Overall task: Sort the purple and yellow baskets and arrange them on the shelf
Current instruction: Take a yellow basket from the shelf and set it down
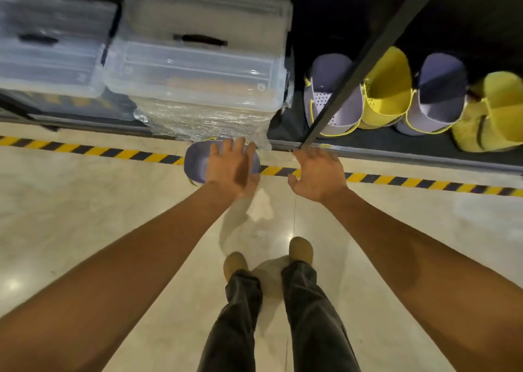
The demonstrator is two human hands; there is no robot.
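Glossy pale floor [85, 230], hazard-striped tape [396, 179], dark shelving [396, 145]

Two bare forearms, no sleeves, watch or rings showing. Left hand [232, 165] and right hand [318, 175] ungloved, both blurred. Further back from the hands, dark charcoal trousers [283, 315], loose and creased, bunched at the ankles. Tan, rounded-toe shoes [300, 248], plain, no laces visible.

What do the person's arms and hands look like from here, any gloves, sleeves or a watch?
Both arms are bare from the frame edge to the wrists: no sleeves in view. The left hand and right hand wear no gloves, and no watch, band or ring shows, though motion blur softens the fingers. Lower down, dark trousers and tan shoes are visible.
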